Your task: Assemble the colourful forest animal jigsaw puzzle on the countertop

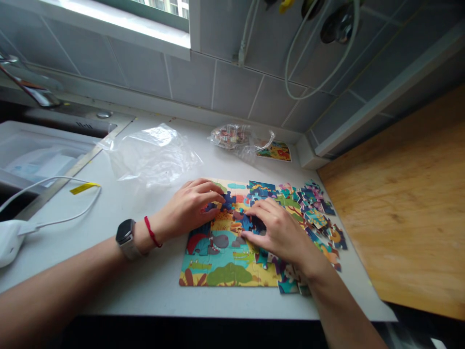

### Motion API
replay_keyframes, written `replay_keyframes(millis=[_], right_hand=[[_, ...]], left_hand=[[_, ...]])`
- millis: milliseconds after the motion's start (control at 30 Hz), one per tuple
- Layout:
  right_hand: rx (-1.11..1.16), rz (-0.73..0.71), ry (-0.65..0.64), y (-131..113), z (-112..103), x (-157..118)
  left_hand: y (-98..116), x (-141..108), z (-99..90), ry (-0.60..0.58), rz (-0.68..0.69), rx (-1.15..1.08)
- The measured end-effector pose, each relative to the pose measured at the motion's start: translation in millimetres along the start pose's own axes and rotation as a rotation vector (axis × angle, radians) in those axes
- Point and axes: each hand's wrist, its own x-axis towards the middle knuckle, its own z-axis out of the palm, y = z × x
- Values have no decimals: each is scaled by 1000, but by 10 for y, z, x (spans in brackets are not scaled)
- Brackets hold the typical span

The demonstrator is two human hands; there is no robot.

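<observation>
A partly assembled jigsaw puzzle (pixel 228 276) with a hippo, crocodiles and a green tree lies on the white counter. My left hand (pixel 192 206) rests over its upper left part, fingers curled, with a dark blue puzzle piece (pixel 228 200) at the fingertips. Over the puzzle's right part, my right hand (pixel 279 232) has thumb and fingers around another puzzle piece (pixel 245 222), brown and blue. The palm partly hides the pieces underneath. Loose puzzle pieces (pixel 316 218) are heaped and spread to the right of this hand, some overlapping the puzzle's edge.
A crumpled clear plastic bag (pixel 152 152) lies at the back left. Behind the puzzle are a bag of more pieces (pixel 230 135) and a small picture card (pixel 278 151). A white charger (pixel 12 240) with cable sits left, near the sink (pixel 105 130). A wooden panel (pixel 399 203) borders the right.
</observation>
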Motion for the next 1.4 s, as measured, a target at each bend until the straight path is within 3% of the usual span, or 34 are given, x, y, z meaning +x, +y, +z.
replay_keyframes(millis=[300, 767, 1400], right_hand=[[-80, 14, 53, 32, 14, 5], [-8, 66, 49, 50, 19, -5], [96, -98, -53, 31, 47, -14]], left_hand=[[19, 14, -4, 1, 32, 8], [8, -3, -1, -2, 24, 28], [43, 13, -9, -35, -10, -55]])
